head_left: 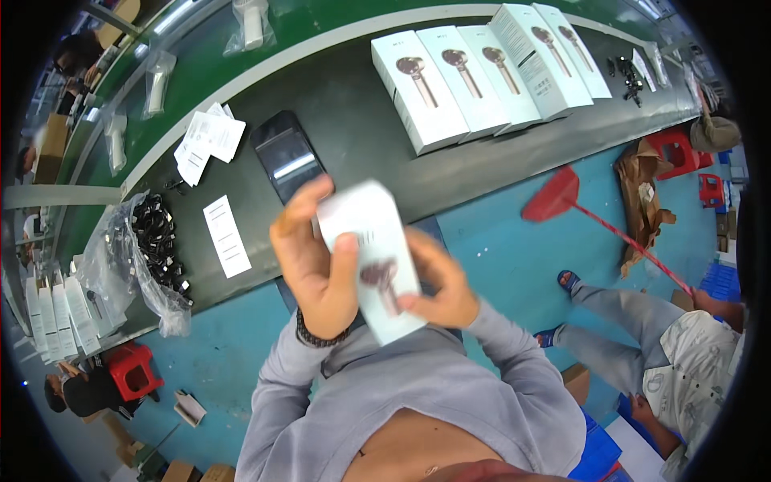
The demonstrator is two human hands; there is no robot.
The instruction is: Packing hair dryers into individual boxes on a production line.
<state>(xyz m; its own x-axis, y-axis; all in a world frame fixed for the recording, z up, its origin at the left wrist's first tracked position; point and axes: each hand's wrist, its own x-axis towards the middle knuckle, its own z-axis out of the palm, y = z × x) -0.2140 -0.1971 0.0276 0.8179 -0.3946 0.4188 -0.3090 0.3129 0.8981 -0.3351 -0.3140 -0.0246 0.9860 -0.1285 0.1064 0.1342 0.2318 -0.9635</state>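
Between my two hands, in front of my body, is a tall white carton (376,261) printed with a round-headed handheld device. It is tilted and slightly blurred. My left hand (316,269) grips its left side, thumb across the front, with a finger reaching up past its upper edge. At the lower right side, my right hand (442,281) pinches it with the thumb on the printed face. Beyond the left hand, a black phone (287,153) lies on the dark bench (345,112). A white printed strip (227,236) rests left of the phone.
Similar cartons (434,88) stand in a row at the back right. White cards (210,143) and a bag of black cables (154,245) lie to the left; small black parts (630,80) lie far right. A person (683,345) holds a red broom (554,197) beside the bench.
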